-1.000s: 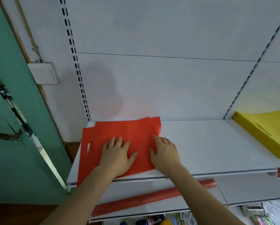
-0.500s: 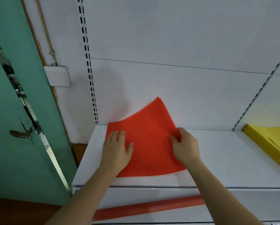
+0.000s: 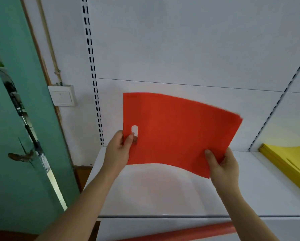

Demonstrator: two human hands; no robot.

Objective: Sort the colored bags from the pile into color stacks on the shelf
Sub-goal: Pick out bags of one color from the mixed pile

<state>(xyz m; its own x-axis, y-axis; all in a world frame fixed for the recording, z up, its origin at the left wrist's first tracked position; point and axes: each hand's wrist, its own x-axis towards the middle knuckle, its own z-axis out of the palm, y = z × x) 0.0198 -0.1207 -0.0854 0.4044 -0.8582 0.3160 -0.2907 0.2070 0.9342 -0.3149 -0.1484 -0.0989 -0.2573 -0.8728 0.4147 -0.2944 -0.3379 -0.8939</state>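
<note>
A flat red bag (image 3: 177,134) with an oval handle cut-out hangs in the air above the white shelf (image 3: 163,193), held upright and slightly bowed. My left hand (image 3: 118,150) pinches its left edge beside the cut-out. My right hand (image 3: 223,164) grips its lower right corner. A stack of yellow bags (image 3: 288,162) lies on the same shelf at the far right. The shelf surface under the red bag is bare white.
A white back panel with slotted uprights (image 3: 93,80) stands behind the shelf. A green door (image 3: 15,136) with a handle is at the left, next to a wall switch (image 3: 62,95). A red roll (image 3: 189,232) lies on the lower shelf.
The red bags lay flat on the shelf under both palms; both hands have lifted them off the shelf and now hold them upright in the air. The view has tilted upward.
</note>
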